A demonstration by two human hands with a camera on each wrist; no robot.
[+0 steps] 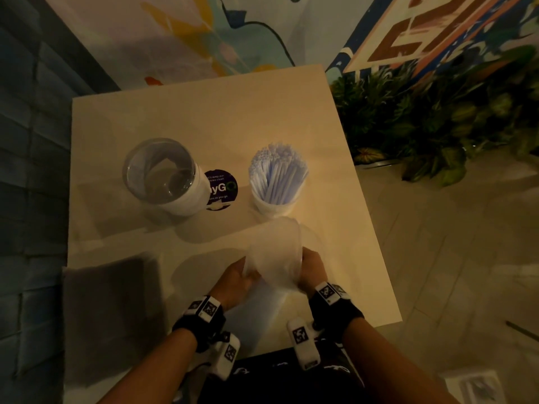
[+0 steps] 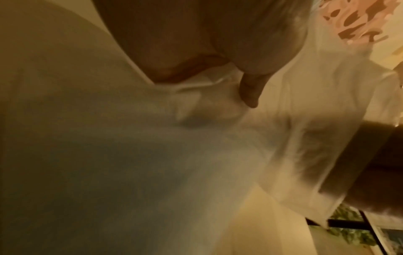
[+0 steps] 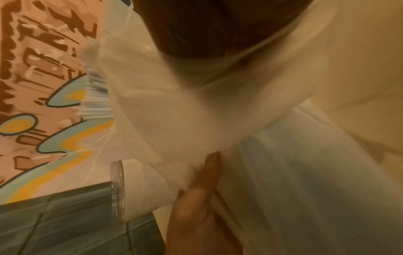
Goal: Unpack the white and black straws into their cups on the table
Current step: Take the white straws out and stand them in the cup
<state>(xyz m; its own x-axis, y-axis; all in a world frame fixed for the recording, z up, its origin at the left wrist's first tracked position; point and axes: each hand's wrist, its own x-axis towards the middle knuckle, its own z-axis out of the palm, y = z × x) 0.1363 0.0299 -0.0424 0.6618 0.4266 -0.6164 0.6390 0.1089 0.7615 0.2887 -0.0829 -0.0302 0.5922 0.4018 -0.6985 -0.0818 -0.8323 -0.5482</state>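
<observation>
Both hands hold a clear, crumpled plastic bag [image 1: 274, 252] just above the table's near edge; it looks empty. My left hand [image 1: 243, 271] grips its left side and my right hand [image 1: 306, 258] grips its right side. Behind the bag, a white cup [image 1: 272, 207] stands packed with white straws [image 1: 277, 173]. Left of it is an empty clear cup [image 1: 163, 176]. A dark flat pack [image 1: 108, 313], probably the black straws, lies at the near left. In the wrist views the bag [image 2: 152, 138] [image 3: 174, 112] fills the picture, with the white straws [image 3: 96, 96] behind.
A round dark sticker [image 1: 221, 189] lies between the two cups on the pale square table [image 1: 204, 112]. Leafy plants [image 1: 437, 121] stand off the table's right side, and a painted wall rises behind. Tiled floor lies to the right.
</observation>
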